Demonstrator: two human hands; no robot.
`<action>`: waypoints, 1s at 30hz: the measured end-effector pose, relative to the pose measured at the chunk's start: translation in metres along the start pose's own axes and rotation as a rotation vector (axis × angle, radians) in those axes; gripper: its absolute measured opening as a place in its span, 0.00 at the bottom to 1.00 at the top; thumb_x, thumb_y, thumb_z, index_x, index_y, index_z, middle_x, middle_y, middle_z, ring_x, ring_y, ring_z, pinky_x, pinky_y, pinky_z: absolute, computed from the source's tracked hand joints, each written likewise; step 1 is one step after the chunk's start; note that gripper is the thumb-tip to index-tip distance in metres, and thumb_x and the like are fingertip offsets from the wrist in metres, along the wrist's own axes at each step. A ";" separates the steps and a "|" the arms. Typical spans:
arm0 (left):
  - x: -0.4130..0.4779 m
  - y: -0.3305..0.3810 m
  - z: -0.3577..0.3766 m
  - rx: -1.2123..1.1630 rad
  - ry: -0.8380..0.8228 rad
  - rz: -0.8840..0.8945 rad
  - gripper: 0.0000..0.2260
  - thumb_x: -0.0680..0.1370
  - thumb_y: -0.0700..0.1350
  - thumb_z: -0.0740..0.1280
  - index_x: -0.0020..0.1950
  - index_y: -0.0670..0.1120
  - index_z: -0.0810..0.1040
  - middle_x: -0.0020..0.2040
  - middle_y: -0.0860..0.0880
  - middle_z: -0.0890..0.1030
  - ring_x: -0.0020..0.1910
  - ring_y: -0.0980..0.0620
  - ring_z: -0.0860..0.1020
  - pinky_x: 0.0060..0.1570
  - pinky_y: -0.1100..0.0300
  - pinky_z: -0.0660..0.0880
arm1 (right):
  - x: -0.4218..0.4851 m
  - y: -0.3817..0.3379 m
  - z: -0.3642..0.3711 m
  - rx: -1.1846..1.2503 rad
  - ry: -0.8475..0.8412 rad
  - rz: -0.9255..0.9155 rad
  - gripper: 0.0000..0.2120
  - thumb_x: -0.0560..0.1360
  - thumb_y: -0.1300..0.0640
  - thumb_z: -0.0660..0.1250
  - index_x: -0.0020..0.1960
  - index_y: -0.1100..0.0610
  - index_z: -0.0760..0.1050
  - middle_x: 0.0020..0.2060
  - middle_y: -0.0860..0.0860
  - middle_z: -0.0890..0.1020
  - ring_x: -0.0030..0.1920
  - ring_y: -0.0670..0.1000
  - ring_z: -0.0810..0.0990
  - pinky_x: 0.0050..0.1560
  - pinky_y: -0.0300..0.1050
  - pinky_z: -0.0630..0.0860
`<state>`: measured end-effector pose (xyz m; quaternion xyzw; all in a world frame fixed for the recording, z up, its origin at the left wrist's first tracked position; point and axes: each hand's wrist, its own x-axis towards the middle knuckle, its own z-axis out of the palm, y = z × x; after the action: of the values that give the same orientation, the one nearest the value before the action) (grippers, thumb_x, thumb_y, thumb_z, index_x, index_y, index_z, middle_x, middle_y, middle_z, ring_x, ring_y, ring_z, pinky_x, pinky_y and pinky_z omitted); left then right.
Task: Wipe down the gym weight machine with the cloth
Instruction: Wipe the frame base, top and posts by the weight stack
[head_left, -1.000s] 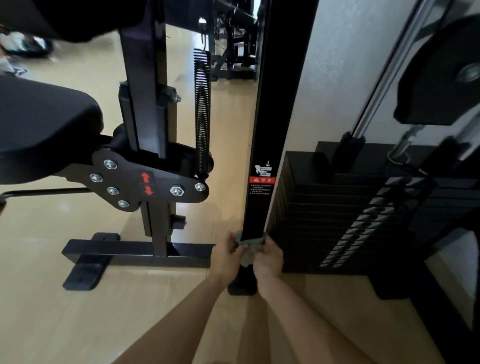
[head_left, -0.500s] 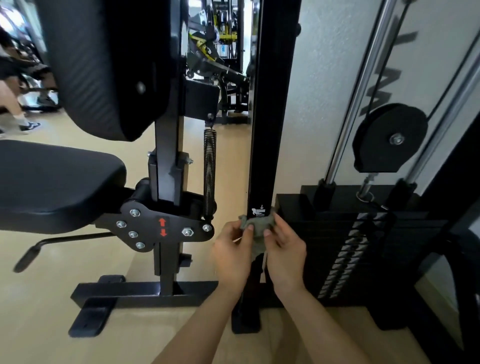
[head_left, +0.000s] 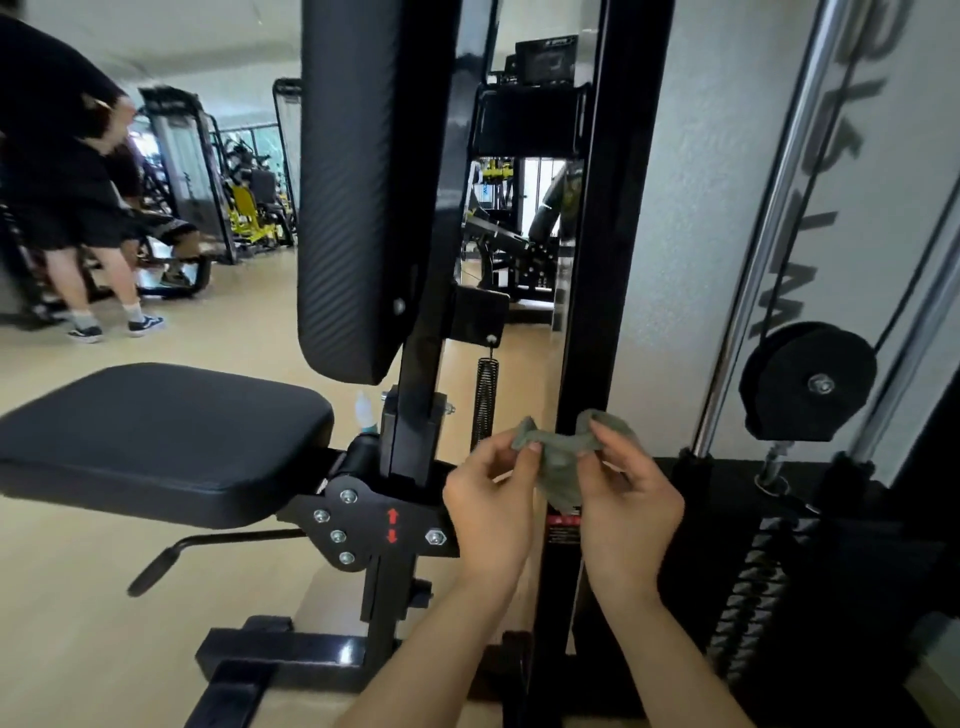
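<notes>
Left hand (head_left: 491, 512) and right hand (head_left: 626, 501) each pinch the cloth (head_left: 560, 457), stretched crosswise against the upright post (head_left: 605, 260), its bulk hanging downward.

Only the person's two forearms and hands come into view from below, and both arms are bare right down to the lower edge, with no sleeve showing. The left hand (head_left: 491, 512) and the right hand (head_left: 626, 506) wear no gloves. Fingernails are short and plain, without polish.
</notes>
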<state>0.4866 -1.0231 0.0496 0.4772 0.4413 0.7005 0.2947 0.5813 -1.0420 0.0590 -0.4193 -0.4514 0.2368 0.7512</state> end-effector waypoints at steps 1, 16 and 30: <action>0.002 0.004 -0.007 -0.002 0.036 0.007 0.06 0.78 0.41 0.72 0.53 0.49 0.86 0.42 0.53 0.86 0.42 0.56 0.84 0.46 0.60 0.81 | -0.004 -0.004 0.008 -0.008 -0.027 -0.022 0.16 0.75 0.68 0.71 0.59 0.54 0.82 0.51 0.44 0.85 0.52 0.41 0.84 0.52 0.33 0.79; 0.063 -0.018 -0.077 0.269 0.375 0.188 0.07 0.76 0.37 0.72 0.48 0.48 0.80 0.47 0.53 0.79 0.42 0.61 0.79 0.45 0.73 0.73 | 0.017 0.041 0.115 -0.649 -0.627 -0.716 0.23 0.79 0.66 0.66 0.73 0.59 0.71 0.77 0.50 0.66 0.76 0.53 0.64 0.76 0.44 0.62; 0.053 -0.034 -0.107 0.887 0.122 0.103 0.07 0.78 0.47 0.69 0.51 0.50 0.86 0.43 0.51 0.84 0.42 0.49 0.79 0.39 0.56 0.72 | -0.013 0.051 0.094 -0.641 -0.621 -0.647 0.12 0.71 0.69 0.74 0.51 0.58 0.86 0.50 0.51 0.87 0.60 0.56 0.77 0.63 0.49 0.77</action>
<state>0.3671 -0.9997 0.0240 0.5365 0.6912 0.4841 -0.0001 0.4934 -0.9849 0.0325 -0.3772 -0.8073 -0.0430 0.4518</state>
